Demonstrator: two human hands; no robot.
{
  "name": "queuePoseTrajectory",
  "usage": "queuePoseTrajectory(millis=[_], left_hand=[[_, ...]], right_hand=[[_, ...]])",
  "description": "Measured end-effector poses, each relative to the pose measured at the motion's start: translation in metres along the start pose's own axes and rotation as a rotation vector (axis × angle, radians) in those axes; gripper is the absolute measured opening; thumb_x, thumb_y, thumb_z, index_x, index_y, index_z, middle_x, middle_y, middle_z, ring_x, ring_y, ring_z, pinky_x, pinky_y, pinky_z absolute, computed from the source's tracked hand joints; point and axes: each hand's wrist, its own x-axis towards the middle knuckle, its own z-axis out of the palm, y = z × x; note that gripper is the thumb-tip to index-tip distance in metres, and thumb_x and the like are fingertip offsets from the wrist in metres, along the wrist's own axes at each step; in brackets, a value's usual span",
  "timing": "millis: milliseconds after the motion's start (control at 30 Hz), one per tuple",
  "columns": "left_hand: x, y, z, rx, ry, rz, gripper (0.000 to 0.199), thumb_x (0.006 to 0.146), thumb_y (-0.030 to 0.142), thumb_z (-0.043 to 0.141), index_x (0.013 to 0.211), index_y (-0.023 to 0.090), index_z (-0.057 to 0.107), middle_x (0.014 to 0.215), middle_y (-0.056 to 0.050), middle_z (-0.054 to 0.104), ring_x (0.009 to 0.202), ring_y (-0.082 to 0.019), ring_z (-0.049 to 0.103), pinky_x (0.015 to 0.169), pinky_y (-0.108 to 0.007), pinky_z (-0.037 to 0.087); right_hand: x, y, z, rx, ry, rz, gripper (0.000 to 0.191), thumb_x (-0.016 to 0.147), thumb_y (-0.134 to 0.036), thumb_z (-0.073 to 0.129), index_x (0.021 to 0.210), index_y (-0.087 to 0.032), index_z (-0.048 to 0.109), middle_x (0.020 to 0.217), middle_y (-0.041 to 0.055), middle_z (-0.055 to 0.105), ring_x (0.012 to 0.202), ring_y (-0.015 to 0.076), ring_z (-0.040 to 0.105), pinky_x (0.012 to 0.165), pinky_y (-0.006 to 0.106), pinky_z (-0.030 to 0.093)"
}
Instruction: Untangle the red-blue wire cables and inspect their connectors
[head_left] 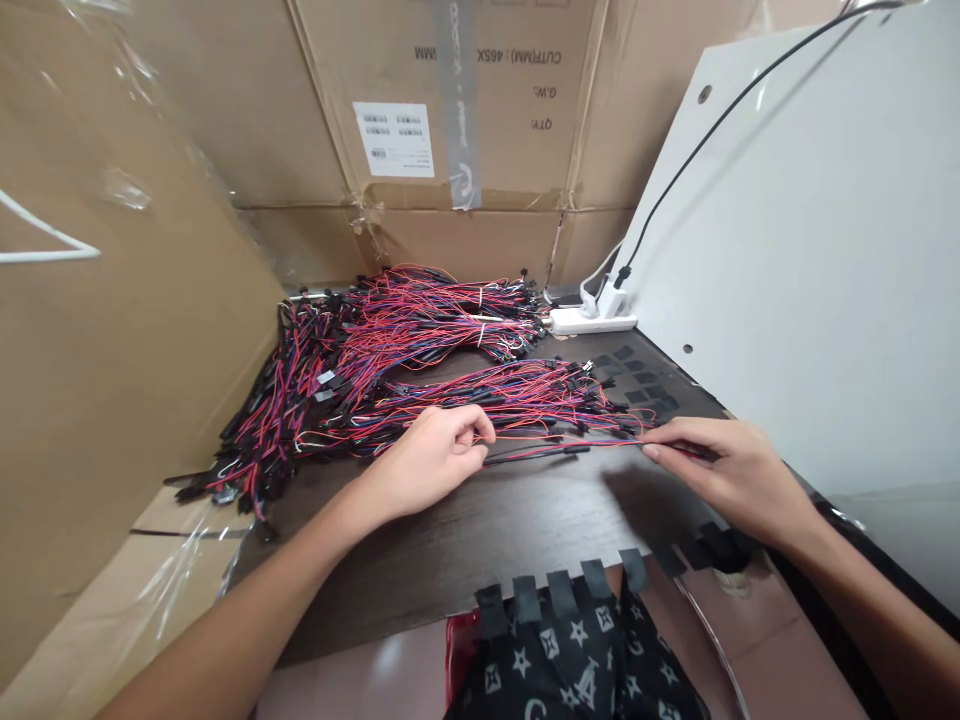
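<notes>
My right hand (pixel 724 465) pinches one end of a thin wire harness (pixel 611 443) between thumb and fingertips. Red and blue strands with a black sleeve run from there leftward, just above the dark tabletop or on it. My left hand (pixel 439 450) has its fingers curled in beside the harness's other stretch. Whether a strand is inside that curl is hidden. Right behind both hands lies a loose bundle of red, blue and black wires (pixel 495 395) with small black connectors.
More wire bundles (pixel 427 310), some tied with white bands, lie at the back and left. A white power strip (pixel 592 321) stands by the white panel (pixel 810 230). Black tape pieces (pixel 592 580) line the table's front edge above a patterned black cloth (pixel 577 665). Cardboard (pixel 300 120) encloses the rear.
</notes>
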Motion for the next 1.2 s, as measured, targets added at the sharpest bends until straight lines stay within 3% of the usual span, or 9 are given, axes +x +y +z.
queuePoseTrajectory(millis=[200, 267, 500, 700, 1000, 1200], left_hand=[[-0.003, 0.002, -0.004, -0.296, -0.313, -0.133, 0.026, 0.086, 0.038, 0.047, 0.095, 0.015, 0.058, 0.062, 0.004, 0.053, 0.041, -0.008, 0.049, 0.040, -0.018, 0.036], [-0.003, 0.000, -0.004, -0.379, -0.358, -0.167, 0.026, 0.087, 0.036, 0.043, 0.097, 0.015, 0.056, 0.068, 0.002, 0.056, 0.040, -0.009, 0.055, 0.036, -0.018, 0.037], [-0.002, 0.004, -0.002, -0.318, -0.365, -0.201, 0.009, 0.079, 0.021, 0.051, 0.077, 0.015, 0.057, 0.045, 0.005, 0.051, 0.034, -0.008, 0.048, 0.035, -0.016, 0.037], [-0.003, 0.003, 0.001, -0.240, -0.380, -0.194, 0.007, 0.073, 0.021, 0.058, 0.071, 0.015, 0.060, 0.047, 0.004, 0.053, 0.037, -0.009, 0.048, 0.039, -0.018, 0.036], [-0.002, -0.006, 0.008, 0.199, -0.238, 0.110, 0.016, 0.075, 0.011, 0.053, 0.066, 0.017, 0.066, 0.066, 0.000, 0.061, 0.065, -0.013, 0.053, 0.062, -0.023, 0.036], [-0.001, -0.004, 0.003, 0.241, -0.152, 0.033, 0.017, 0.079, 0.013, 0.046, 0.068, 0.017, 0.059, 0.066, -0.001, 0.059, 0.063, -0.014, 0.050, 0.062, -0.026, 0.034]], right_hand=[[-0.002, 0.004, 0.001, 0.020, -0.003, 0.064, 0.018, 0.083, -0.027, 0.056, 0.074, -0.019, 0.070, 0.072, 0.0017, 0.073, 0.063, 0.0159, 0.067, 0.058, 0.026, 0.049], [-0.002, 0.005, 0.002, 0.028, -0.013, 0.085, 0.019, 0.082, -0.028, 0.056, 0.074, -0.019, 0.070, 0.071, 0.0016, 0.073, 0.061, 0.0160, 0.066, 0.055, 0.026, 0.048], [-0.001, 0.008, 0.002, 0.027, -0.030, 0.097, 0.019, 0.082, -0.027, 0.055, 0.074, -0.019, 0.071, 0.071, 0.0018, 0.073, 0.061, 0.0161, 0.066, 0.055, 0.025, 0.048], [-0.001, 0.006, 0.008, 0.013, -0.037, 0.068, 0.019, 0.083, -0.026, 0.054, 0.074, -0.019, 0.070, 0.073, 0.0032, 0.073, 0.065, 0.0178, 0.067, 0.058, 0.027, 0.050], [0.001, 0.003, 0.006, -0.007, -0.087, 0.007, 0.019, 0.084, -0.024, 0.053, 0.075, -0.019, 0.069, 0.072, 0.0026, 0.073, 0.064, 0.0160, 0.067, 0.058, 0.024, 0.050], [-0.004, 0.009, 0.007, -0.037, -0.147, -0.042, 0.020, 0.086, -0.025, 0.052, 0.077, -0.019, 0.070, 0.072, 0.0023, 0.072, 0.064, 0.0151, 0.066, 0.059, 0.024, 0.049]])
